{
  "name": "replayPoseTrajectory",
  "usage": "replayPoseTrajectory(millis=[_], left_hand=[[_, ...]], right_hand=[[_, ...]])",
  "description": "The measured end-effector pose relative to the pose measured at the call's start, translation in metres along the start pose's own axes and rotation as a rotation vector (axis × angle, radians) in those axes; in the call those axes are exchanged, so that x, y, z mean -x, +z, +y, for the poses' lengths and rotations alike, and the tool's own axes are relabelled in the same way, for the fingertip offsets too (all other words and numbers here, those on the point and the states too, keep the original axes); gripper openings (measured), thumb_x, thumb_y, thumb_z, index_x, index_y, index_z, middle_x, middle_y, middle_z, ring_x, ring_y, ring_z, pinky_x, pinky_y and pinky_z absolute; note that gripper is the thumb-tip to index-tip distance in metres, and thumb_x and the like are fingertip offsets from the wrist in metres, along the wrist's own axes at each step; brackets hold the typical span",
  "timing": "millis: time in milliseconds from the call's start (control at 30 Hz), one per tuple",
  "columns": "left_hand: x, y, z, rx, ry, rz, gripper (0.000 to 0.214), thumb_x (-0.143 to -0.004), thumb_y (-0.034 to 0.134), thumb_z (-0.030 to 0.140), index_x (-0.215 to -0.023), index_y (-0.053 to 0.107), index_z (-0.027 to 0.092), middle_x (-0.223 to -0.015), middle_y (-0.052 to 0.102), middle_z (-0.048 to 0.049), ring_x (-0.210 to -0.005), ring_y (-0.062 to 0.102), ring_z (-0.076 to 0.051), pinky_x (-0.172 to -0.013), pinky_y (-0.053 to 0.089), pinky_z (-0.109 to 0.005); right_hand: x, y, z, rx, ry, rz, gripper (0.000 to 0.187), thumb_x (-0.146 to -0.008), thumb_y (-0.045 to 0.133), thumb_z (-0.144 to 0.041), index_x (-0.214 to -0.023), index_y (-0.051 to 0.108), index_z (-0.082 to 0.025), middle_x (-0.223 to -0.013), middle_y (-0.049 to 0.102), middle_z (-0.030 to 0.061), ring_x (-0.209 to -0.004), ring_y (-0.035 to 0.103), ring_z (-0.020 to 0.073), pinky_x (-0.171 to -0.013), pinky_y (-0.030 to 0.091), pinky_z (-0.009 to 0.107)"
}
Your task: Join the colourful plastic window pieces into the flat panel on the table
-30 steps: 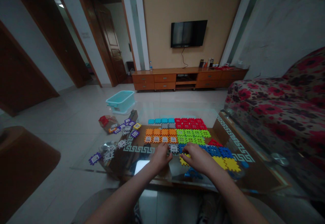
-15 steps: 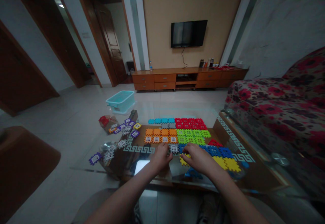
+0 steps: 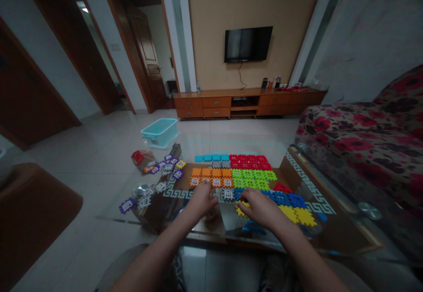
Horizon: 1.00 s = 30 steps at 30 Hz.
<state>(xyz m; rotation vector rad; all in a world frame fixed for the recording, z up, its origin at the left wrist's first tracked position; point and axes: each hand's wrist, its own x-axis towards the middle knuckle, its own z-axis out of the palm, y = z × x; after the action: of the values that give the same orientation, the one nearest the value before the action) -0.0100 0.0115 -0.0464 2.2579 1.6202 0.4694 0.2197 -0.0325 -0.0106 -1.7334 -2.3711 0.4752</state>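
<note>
Interlocking plastic tiles lie in coloured blocks on the glass table. My left hand [image 3: 202, 198] is over the front of the orange tiles [image 3: 211, 173], thumb apart from the fingers and nothing visible in it. A grey window tile [image 3: 228, 193] lies between my hands, beside the row of blue tiles [image 3: 297, 200]. Bent over the blue and yellow tiles [image 3: 306, 216] is my right hand [image 3: 257, 204], its thumb and forefinger apart. It covers part of both rows. Behind are green tiles [image 3: 249, 174], red tiles [image 3: 251, 159] and light blue tiles [image 3: 212, 157].
Loose purple window tiles [image 3: 178, 174] and grey window tiles [image 3: 144, 201] lie scattered at the left of the glass table [image 3: 158, 217]. A turquoise bin [image 3: 161, 134] stands beyond. Near it is a red bag [image 3: 140, 156]. A flowered sofa [image 3: 360, 124] borders the right side.
My left hand has moved left, away from the grey window tile, which is now in fuller view. My right hand stays at nearly the same spot over the blue and yellow tiles.
</note>
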Motion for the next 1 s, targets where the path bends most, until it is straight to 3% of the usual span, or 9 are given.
replayPoseTrajectory(millis=[133,267,400,500,733,1000], left_hand=[[-0.008,-0.037,-0.027,-0.098,-0.063,0.112,0.016,-0.079,0.063,0.025,-0.091,0.062,0.015,-0.098,0.064,-0.0127,-0.094,0.061,-0.025,-0.081,0.045,-0.033],[-0.014,-0.066,-0.079,-0.201,-0.217,0.150,0.023,-0.083,0.059,0.030,-0.098,0.063,0.013,-0.102,0.066,-0.0137,-0.096,0.062,-0.027,-0.083,0.045,-0.034],[-0.006,-0.084,-0.136,-0.314,-0.385,0.045,0.029,-0.078,0.062,0.025,-0.105,0.061,0.015,-0.114,0.065,-0.0149,-0.108,0.060,-0.028,-0.089,0.045,-0.033],[0.006,-0.090,-0.165,-0.317,-0.435,-0.019,0.033,-0.071,0.068,0.024,-0.102,0.063,0.016,-0.114,0.065,-0.0159,-0.109,0.061,-0.030,-0.088,0.046,-0.034],[0.009,-0.083,-0.186,-0.259,-0.411,-0.120,0.045,-0.062,0.076,0.028,-0.106,0.066,0.020,-0.115,0.066,-0.0132,-0.109,0.061,-0.031,-0.089,0.047,-0.035],[0.000,-0.076,-0.195,-0.192,-0.350,-0.121,0.033,-0.068,0.068,0.018,-0.102,0.066,0.020,-0.112,0.069,-0.0085,-0.106,0.062,-0.025,-0.089,0.046,-0.030]], right_hand=[[0.001,0.000,-0.001,0.012,-0.006,-0.012,0.023,-0.092,0.056,-0.034,-0.095,0.071,-0.018,-0.097,0.068,0.0120,-0.092,0.065,0.0258,-0.079,0.045,0.034],[0.000,0.001,-0.001,0.018,-0.012,-0.020,0.024,-0.093,0.055,-0.034,-0.096,0.071,-0.017,-0.098,0.068,0.0125,-0.093,0.065,0.0258,-0.079,0.045,0.033],[0.000,0.002,-0.001,0.013,-0.016,-0.014,0.023,-0.092,0.056,-0.034,-0.097,0.071,-0.017,-0.098,0.068,0.0125,-0.094,0.064,0.0257,-0.081,0.045,0.033],[-0.001,0.003,0.000,0.006,-0.019,-0.016,0.022,-0.092,0.056,-0.034,-0.095,0.071,-0.018,-0.098,0.068,0.0123,-0.093,0.064,0.0255,-0.080,0.045,0.033],[-0.002,0.005,0.002,0.005,-0.020,-0.018,0.022,-0.092,0.057,-0.035,-0.095,0.071,-0.019,-0.097,0.068,0.0120,-0.092,0.065,0.0255,-0.080,0.045,0.033],[-0.001,0.002,-0.001,-0.002,-0.011,-0.014,0.022,-0.092,0.057,-0.034,-0.096,0.071,-0.018,-0.097,0.068,0.0120,-0.093,0.065,0.0257,-0.080,0.046,0.033]])
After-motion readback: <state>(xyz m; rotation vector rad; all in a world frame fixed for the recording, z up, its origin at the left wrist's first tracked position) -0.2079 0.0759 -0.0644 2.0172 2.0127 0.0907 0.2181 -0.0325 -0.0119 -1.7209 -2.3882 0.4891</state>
